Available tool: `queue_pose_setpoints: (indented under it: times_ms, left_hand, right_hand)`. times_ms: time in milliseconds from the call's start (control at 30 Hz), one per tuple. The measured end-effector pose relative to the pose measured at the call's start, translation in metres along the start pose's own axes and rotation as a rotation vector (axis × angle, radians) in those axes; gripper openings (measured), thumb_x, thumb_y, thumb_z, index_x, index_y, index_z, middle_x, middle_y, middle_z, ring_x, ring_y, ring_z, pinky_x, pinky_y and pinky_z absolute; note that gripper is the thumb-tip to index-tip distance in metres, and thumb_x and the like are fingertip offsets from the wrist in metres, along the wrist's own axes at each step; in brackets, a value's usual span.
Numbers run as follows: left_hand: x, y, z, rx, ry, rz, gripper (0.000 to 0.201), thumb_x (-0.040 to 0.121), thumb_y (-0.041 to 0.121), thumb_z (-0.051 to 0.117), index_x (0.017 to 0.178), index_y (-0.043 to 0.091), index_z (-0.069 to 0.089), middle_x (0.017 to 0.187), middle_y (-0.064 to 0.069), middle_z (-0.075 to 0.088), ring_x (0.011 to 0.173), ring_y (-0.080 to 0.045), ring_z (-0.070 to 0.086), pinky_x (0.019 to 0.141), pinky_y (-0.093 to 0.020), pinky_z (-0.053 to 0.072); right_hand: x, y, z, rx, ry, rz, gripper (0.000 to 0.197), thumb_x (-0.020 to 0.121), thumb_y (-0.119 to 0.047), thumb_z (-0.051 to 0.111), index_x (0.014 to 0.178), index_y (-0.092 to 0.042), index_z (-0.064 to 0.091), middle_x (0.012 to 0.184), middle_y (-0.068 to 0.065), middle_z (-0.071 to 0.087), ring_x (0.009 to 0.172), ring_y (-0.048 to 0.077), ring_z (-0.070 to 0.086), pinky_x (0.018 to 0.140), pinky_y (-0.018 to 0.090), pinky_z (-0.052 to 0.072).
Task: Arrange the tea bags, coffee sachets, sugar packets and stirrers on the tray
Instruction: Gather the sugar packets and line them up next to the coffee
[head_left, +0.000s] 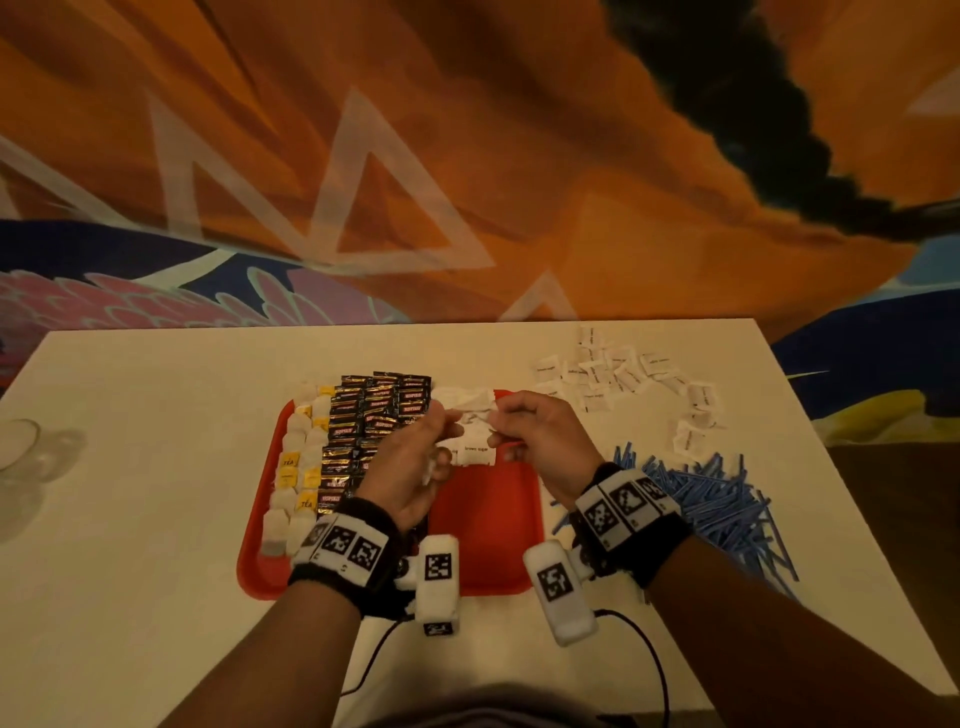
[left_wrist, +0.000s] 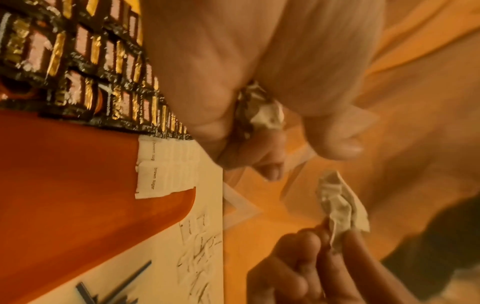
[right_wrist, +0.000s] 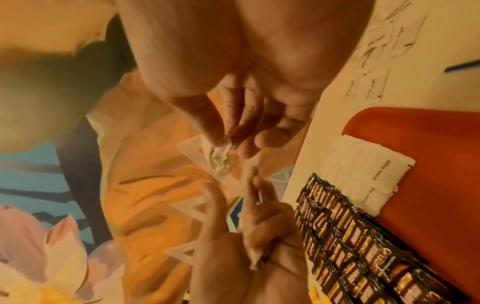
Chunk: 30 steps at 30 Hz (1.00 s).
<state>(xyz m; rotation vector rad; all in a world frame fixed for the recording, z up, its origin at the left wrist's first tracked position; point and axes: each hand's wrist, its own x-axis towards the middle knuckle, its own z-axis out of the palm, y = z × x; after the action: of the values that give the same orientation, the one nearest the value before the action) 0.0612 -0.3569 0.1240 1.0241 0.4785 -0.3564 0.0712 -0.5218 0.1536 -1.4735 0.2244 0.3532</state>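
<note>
A red tray (head_left: 488, 525) lies on the white table. It holds tea bags (head_left: 298, 467) at its left, black coffee sachets (head_left: 374, 415) in the middle and a column of white sugar packets (head_left: 475, 452) beside them. Both hands hover over that column. My left hand (head_left: 447, 421) grips crumpled sugar packets (left_wrist: 259, 111) in its palm. My right hand (head_left: 498, 421) pinches one sugar packet (right_wrist: 219, 158) between thumb and fingers, close to the left fingertips. The tray's right half is bare red.
Loose sugar packets (head_left: 618, 379) lie scattered at the table's far right. A heap of blue stirrers (head_left: 717, 509) sits right of the tray. A clear glass (head_left: 15, 447) stands at the left edge. A black cable (head_left: 649, 654) runs near the front edge.
</note>
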Motion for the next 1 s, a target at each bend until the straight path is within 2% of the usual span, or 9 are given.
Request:
queue_pose_setpoints:
  times_ms: [67, 133, 300, 467, 567, 667, 767, 867, 1000]
  left_hand:
    - [-0.006, 0.0, 0.005, 0.078, -0.066, 0.005, 0.045, 0.079, 0.041, 0.066, 0.108, 0.006, 0.066, 0.09, -0.002, 0.067, 0.052, -0.006, 0.042, 0.04, -0.016, 0.034]
    - [-0.009, 0.0, 0.007, 0.128, -0.074, 0.029, 0.043, 0.074, 0.034, 0.073, 0.106, 0.006, 0.068, 0.091, -0.004, 0.064, 0.053, -0.007, 0.042, 0.041, -0.017, 0.034]
    - [-0.009, 0.004, 0.011, 0.15, -0.029, 0.057, 0.003, 0.092, 0.009, 0.066, 0.094, 0.009, 0.068, 0.072, 0.001, 0.061, 0.05, -0.008, 0.044, 0.04, -0.018, 0.034]
    - [-0.008, 0.005, 0.01, 0.216, -0.008, 0.088, 0.007, 0.094, 0.008, 0.063, 0.088, 0.01, 0.067, 0.064, 0.003, 0.06, 0.049, -0.01, 0.045, 0.041, -0.02, 0.033]
    - [-0.008, 0.003, 0.008, 0.285, -0.031, 0.089, 0.01, 0.092, 0.001, 0.063, 0.086, 0.008, 0.066, 0.065, -0.001, 0.056, 0.051, -0.011, 0.045, 0.043, -0.022, 0.032]
    - [-0.009, 0.002, 0.007, 0.353, -0.057, 0.058, 0.014, 0.09, -0.005, 0.061, 0.087, 0.009, 0.065, 0.058, -0.001, 0.05, 0.049, -0.012, 0.043, 0.044, -0.024, 0.031]
    - [-0.01, 0.004, 0.007, 0.41, -0.095, 0.057, 0.012, 0.09, -0.001, 0.062, 0.093, 0.01, 0.068, 0.059, 0.001, 0.055, 0.049, -0.012, 0.044, 0.044, -0.024, 0.031]
    - [-0.01, 0.005, 0.006, 0.421, -0.1, 0.1, 0.011, 0.092, 0.021, 0.068, 0.088, 0.011, 0.072, 0.066, 0.001, 0.059, 0.05, -0.013, 0.043, 0.044, -0.024, 0.031]
    - [-0.008, 0.003, 0.008, 0.453, -0.038, 0.156, 0.013, 0.094, 0.02, 0.068, 0.089, 0.009, 0.073, 0.058, 0.006, 0.057, 0.047, -0.011, 0.041, 0.043, -0.022, 0.031]
  right_hand:
    - [0.002, 0.0, 0.001, -0.011, -0.004, 0.029, 0.01, 0.092, -0.004, 0.062, 0.099, 0.002, 0.062, 0.079, 0.009, 0.063, 0.064, 0.015, 0.06, 0.055, 0.029, 0.044]
    - [0.003, 0.001, 0.002, -0.053, -0.008, 0.055, 0.017, 0.093, -0.007, 0.061, 0.106, 0.005, 0.061, 0.077, 0.008, 0.065, 0.063, 0.015, 0.06, 0.055, 0.028, 0.043]
    - [0.002, 0.004, 0.003, -0.034, 0.016, 0.114, 0.015, 0.096, -0.01, 0.055, 0.106, 0.001, 0.062, 0.069, 0.005, 0.066, 0.056, 0.014, 0.058, 0.051, 0.025, 0.04]
    - [0.0, 0.007, 0.005, -0.104, 0.015, 0.046, 0.021, 0.091, -0.026, 0.067, 0.097, -0.006, 0.062, 0.083, 0.005, 0.068, 0.066, 0.011, 0.061, 0.05, 0.024, 0.043]
    - [0.001, 0.006, 0.005, -0.174, 0.037, -0.063, 0.012, 0.086, -0.019, 0.073, 0.085, -0.015, 0.062, 0.083, 0.008, 0.069, 0.068, 0.012, 0.06, 0.054, 0.026, 0.047]
    - [0.006, 0.005, 0.004, -0.189, 0.095, -0.074, 0.008, 0.088, -0.022, 0.071, 0.084, -0.016, 0.067, 0.088, 0.011, 0.07, 0.071, 0.014, 0.06, 0.056, 0.029, 0.048]
    - [0.01, 0.007, 0.002, -0.225, 0.079, -0.086, 0.019, 0.089, -0.027, 0.069, 0.09, -0.008, 0.073, 0.091, 0.014, 0.072, 0.067, 0.014, 0.06, 0.053, 0.026, 0.047]
    - [0.011, 0.006, 0.0, -0.277, 0.032, -0.088, 0.021, 0.088, -0.03, 0.07, 0.089, -0.01, 0.075, 0.09, 0.012, 0.072, 0.062, 0.014, 0.062, 0.054, 0.03, 0.049]
    - [0.014, 0.006, -0.002, -0.263, 0.146, -0.113, 0.027, 0.089, -0.036, 0.069, 0.079, -0.011, 0.07, 0.069, 0.006, 0.068, 0.053, 0.01, 0.06, 0.061, 0.034, 0.05]
